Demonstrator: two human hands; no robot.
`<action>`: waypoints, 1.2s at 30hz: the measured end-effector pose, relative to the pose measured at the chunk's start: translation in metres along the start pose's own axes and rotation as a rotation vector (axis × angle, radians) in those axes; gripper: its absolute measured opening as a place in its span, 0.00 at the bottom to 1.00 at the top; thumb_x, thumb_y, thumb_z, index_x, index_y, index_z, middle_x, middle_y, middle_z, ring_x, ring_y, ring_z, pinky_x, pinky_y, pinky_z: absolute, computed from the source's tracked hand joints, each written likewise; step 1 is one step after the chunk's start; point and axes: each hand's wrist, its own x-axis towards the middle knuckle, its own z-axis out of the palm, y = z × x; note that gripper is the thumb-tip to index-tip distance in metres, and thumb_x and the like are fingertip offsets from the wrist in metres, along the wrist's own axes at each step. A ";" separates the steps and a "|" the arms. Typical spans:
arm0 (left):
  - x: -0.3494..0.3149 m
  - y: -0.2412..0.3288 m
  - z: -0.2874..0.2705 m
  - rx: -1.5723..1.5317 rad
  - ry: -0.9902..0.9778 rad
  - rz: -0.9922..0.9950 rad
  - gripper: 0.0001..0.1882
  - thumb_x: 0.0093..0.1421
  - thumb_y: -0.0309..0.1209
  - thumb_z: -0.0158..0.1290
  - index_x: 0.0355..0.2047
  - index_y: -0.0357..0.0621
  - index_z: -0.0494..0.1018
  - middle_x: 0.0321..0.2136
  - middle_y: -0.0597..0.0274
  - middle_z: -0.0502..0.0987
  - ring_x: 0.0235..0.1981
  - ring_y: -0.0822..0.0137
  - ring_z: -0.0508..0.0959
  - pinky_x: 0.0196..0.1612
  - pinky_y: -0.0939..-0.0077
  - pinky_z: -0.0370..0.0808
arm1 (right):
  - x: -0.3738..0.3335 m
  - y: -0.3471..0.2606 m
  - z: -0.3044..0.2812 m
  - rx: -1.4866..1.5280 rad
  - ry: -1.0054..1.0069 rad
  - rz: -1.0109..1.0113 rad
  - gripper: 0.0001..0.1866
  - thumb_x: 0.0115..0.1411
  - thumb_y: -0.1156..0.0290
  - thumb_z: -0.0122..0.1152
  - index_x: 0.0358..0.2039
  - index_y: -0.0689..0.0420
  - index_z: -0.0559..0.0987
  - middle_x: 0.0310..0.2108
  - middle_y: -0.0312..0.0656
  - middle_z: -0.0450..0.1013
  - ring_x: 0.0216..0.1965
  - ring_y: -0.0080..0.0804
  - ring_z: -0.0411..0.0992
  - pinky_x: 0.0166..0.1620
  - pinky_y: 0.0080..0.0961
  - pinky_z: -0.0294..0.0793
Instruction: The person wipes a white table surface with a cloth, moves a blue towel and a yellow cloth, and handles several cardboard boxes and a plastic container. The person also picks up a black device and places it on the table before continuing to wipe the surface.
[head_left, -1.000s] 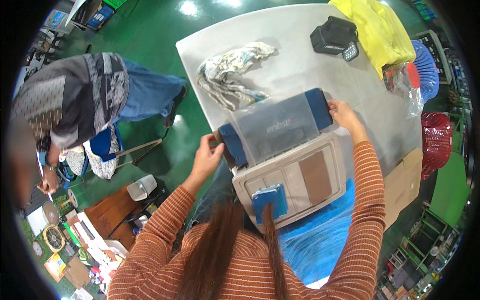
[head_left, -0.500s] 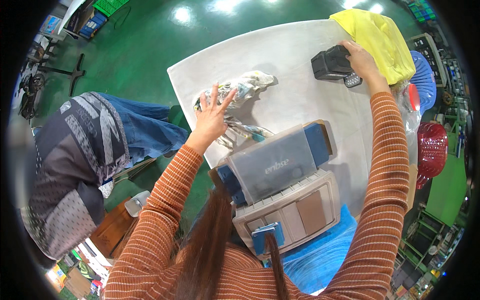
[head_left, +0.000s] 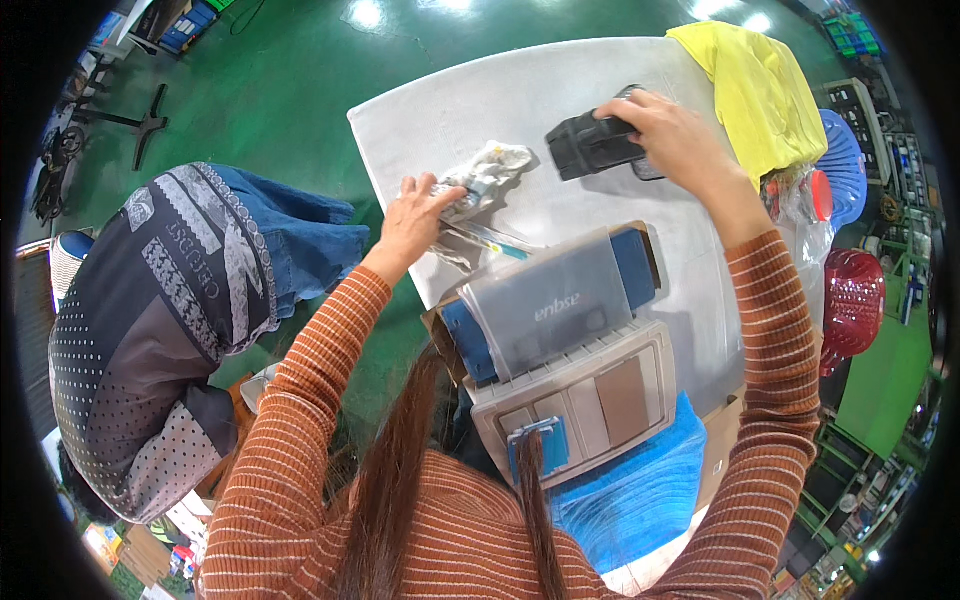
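Rag [head_left: 500, 165] left of device [head_left: 585, 148] on table [head_left: 590, 75]

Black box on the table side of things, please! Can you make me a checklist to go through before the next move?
1. Right hand gripping the black box: ok, fingers are around its near end.
2. Black box lifted fully off the table: cannot tell; its underside is hidden.
3. Left hand at the crumpled cloth: ok, it is touching it. Firm grip: cannot tell.
4. Cloth lying flat: not ok, it is bunched up.
5. Black box apart from the cloth: ok, a small gap shows.
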 end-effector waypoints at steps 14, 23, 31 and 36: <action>-0.040 0.002 0.033 -1.071 0.303 -0.588 0.25 0.51 0.24 0.48 0.52 0.45 0.63 0.41 0.49 0.74 0.41 0.63 0.75 0.44 0.72 0.71 | -0.015 -0.095 0.021 -0.060 -0.091 -0.173 0.16 0.51 0.79 0.52 0.41 0.50 0.72 0.34 0.39 0.70 0.43 0.38 0.70 0.42 0.36 0.73; -0.064 0.061 0.048 -1.543 0.076 -0.570 0.26 0.55 0.24 0.47 0.55 0.41 0.57 0.39 0.56 0.73 0.36 0.73 0.72 0.37 0.81 0.70 | -0.058 -0.096 0.015 -0.076 -0.197 -0.142 0.16 0.48 0.83 0.53 0.38 0.54 0.70 0.34 0.38 0.69 0.42 0.38 0.69 0.40 0.34 0.72; -0.021 0.047 0.060 -1.890 0.279 -0.510 0.30 0.57 0.23 0.48 0.59 0.47 0.52 0.40 0.58 0.72 0.38 0.70 0.75 0.35 0.77 0.74 | -0.083 -0.089 0.011 -0.067 -0.282 -0.072 0.15 0.48 0.81 0.55 0.37 0.55 0.70 0.34 0.39 0.69 0.41 0.39 0.69 0.39 0.35 0.71; 0.018 0.002 -0.037 -1.922 0.821 -0.303 0.25 0.60 0.24 0.43 0.57 0.46 0.52 0.48 0.55 0.64 0.48 0.64 0.69 0.49 0.70 0.71 | -0.085 -0.090 0.018 -0.068 -0.267 -0.074 0.14 0.48 0.81 0.53 0.37 0.55 0.70 0.33 0.39 0.69 0.41 0.39 0.69 0.39 0.35 0.72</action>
